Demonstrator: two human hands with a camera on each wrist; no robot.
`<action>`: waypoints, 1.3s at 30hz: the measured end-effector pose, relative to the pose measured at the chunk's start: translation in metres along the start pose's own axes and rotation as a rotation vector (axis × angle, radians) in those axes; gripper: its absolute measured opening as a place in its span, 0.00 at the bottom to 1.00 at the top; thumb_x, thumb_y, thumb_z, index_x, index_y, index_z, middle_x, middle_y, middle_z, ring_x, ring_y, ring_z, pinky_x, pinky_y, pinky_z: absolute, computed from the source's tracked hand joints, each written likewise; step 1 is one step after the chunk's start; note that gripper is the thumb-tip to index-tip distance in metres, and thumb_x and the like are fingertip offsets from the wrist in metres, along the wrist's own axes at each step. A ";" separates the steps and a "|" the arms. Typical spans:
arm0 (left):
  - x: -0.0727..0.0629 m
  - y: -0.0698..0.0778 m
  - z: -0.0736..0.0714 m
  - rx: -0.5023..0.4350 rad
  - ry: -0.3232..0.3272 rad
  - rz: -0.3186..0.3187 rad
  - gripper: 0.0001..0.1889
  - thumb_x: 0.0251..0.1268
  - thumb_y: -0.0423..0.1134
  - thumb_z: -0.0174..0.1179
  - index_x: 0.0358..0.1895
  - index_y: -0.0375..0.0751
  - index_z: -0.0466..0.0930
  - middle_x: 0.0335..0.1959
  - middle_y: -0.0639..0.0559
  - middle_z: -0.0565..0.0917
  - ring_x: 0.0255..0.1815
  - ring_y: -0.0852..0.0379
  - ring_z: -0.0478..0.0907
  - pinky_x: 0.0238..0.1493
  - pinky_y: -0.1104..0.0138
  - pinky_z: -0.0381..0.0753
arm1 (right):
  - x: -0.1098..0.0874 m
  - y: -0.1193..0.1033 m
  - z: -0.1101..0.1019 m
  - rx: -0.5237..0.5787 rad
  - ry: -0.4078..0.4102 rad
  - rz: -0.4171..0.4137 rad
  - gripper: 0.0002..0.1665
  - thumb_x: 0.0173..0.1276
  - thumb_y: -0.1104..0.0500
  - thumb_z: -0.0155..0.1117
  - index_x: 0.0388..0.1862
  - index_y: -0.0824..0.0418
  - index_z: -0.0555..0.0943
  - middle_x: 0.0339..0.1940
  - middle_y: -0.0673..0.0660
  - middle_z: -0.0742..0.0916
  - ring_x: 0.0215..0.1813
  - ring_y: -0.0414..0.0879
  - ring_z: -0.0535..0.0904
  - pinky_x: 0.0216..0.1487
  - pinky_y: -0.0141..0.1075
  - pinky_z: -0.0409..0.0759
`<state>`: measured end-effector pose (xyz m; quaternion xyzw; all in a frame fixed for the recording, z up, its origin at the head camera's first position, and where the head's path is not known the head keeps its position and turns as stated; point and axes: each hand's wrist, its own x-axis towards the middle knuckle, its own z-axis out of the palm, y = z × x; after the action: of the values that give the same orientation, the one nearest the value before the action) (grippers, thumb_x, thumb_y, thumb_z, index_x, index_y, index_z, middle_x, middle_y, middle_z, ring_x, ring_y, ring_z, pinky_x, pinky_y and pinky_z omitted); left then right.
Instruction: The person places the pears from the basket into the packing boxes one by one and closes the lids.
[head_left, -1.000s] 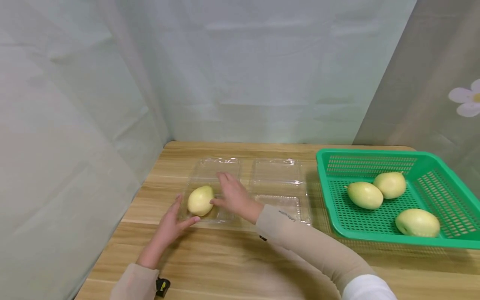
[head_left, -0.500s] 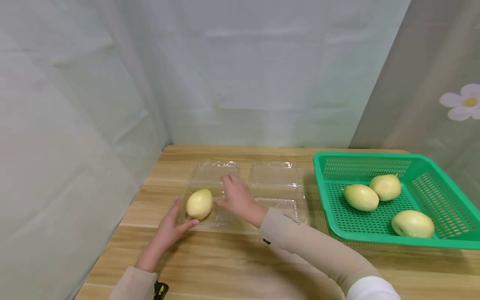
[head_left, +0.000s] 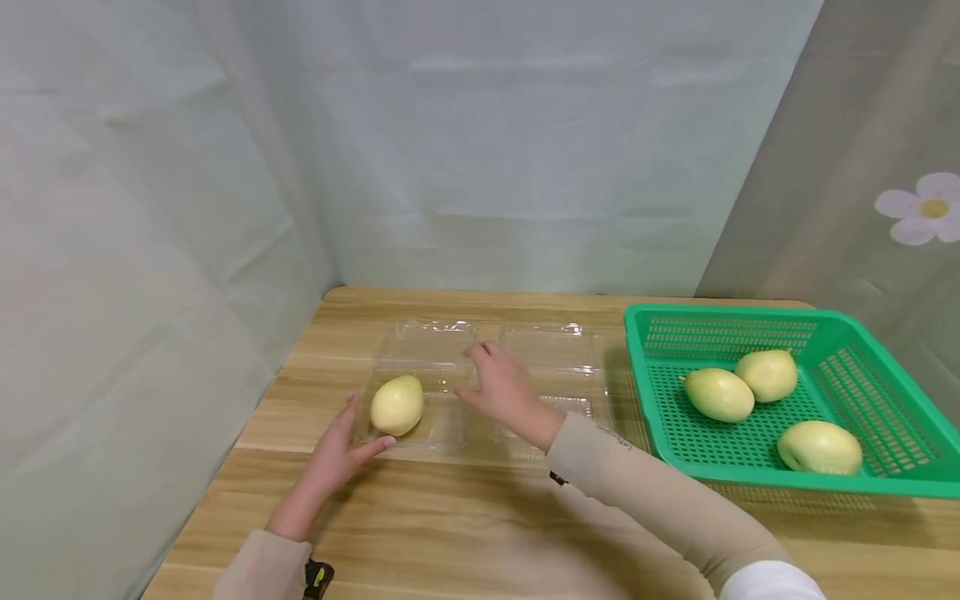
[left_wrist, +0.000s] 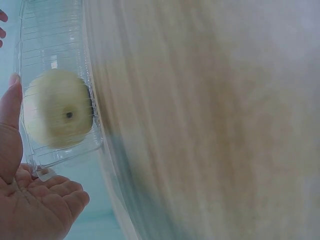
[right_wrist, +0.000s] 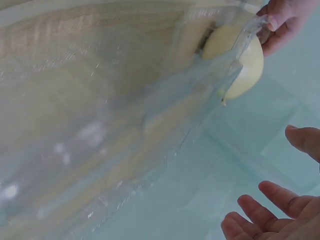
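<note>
A pale yellow pear (head_left: 397, 406) lies in the left half of the near tray of a clear hinged plastic container (head_left: 442, 423), whose lid is folded back. My left hand (head_left: 333, 454) is at the container's left front corner, thumb and fingers spread about it. In the left wrist view, the thumb (left_wrist: 11, 107) reaches the rim, and the pear's dimpled end (left_wrist: 69, 115) faces me through the clear wall. My right hand (head_left: 510, 393) hovers between this container and a second one, holding nothing. Its fingers (right_wrist: 262, 212) are spread and slightly bent in the right wrist view.
A second clear container (head_left: 551, 346), lid also back, stands to the right. Beyond it is a green mesh basket (head_left: 750, 311) with three pears (head_left: 718, 395) in it. Pale curtains (head_left: 480, 167) hang behind and left of the wooden table (head_left: 450, 517).
My right hand has drawn away from the pear, moving right toward the second container. The left hand keeps its place, and the pear stays in the left container.
</note>
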<state>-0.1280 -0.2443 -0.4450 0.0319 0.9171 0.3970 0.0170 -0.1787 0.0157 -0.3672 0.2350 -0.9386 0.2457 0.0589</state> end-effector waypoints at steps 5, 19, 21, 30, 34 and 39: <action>0.000 0.002 0.000 0.002 -0.002 0.005 0.53 0.56 0.46 0.67 0.71 0.20 0.41 0.72 0.23 0.44 0.72 0.27 0.43 0.71 0.39 0.46 | -0.003 0.005 -0.008 -0.002 0.012 0.004 0.32 0.57 0.51 0.72 0.56 0.66 0.75 0.54 0.62 0.80 0.57 0.55 0.74 0.59 0.46 0.76; 0.001 -0.001 -0.002 0.007 -0.007 0.005 0.53 0.57 0.48 0.66 0.72 0.21 0.40 0.72 0.23 0.43 0.73 0.27 0.43 0.71 0.39 0.46 | -0.012 0.016 -0.027 -0.011 0.002 0.065 0.32 0.58 0.52 0.71 0.58 0.66 0.75 0.56 0.62 0.79 0.58 0.56 0.74 0.60 0.47 0.76; 0.001 -0.001 -0.002 0.011 -0.008 0.009 0.53 0.57 0.48 0.66 0.72 0.21 0.40 0.72 0.23 0.44 0.73 0.27 0.43 0.71 0.39 0.46 | -0.014 0.019 -0.029 -0.006 0.007 0.081 0.32 0.58 0.52 0.71 0.58 0.66 0.75 0.57 0.63 0.79 0.58 0.57 0.74 0.59 0.48 0.77; 0.000 -0.001 -0.002 0.020 -0.017 0.007 0.53 0.57 0.49 0.66 0.72 0.21 0.40 0.72 0.23 0.44 0.73 0.27 0.43 0.71 0.39 0.47 | -0.023 0.032 -0.043 -0.006 0.037 0.152 0.32 0.58 0.51 0.71 0.58 0.65 0.75 0.56 0.62 0.79 0.54 0.55 0.77 0.52 0.46 0.80; 0.000 -0.001 -0.002 0.015 -0.020 0.006 0.53 0.58 0.48 0.66 0.72 0.21 0.39 0.72 0.23 0.43 0.73 0.27 0.42 0.71 0.38 0.46 | -0.026 0.038 -0.047 -0.017 0.059 0.153 0.31 0.59 0.51 0.71 0.57 0.66 0.75 0.56 0.64 0.78 0.56 0.57 0.75 0.55 0.48 0.79; 0.001 -0.002 -0.002 0.019 -0.021 0.010 0.53 0.58 0.48 0.66 0.71 0.20 0.39 0.72 0.23 0.43 0.72 0.27 0.42 0.71 0.38 0.46 | -0.032 0.045 -0.052 -0.034 0.087 0.153 0.31 0.58 0.52 0.71 0.56 0.67 0.76 0.56 0.64 0.78 0.59 0.58 0.74 0.58 0.51 0.76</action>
<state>-0.1295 -0.2471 -0.4448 0.0410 0.9204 0.3882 0.0246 -0.1719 0.0892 -0.3484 0.1505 -0.9545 0.2433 0.0845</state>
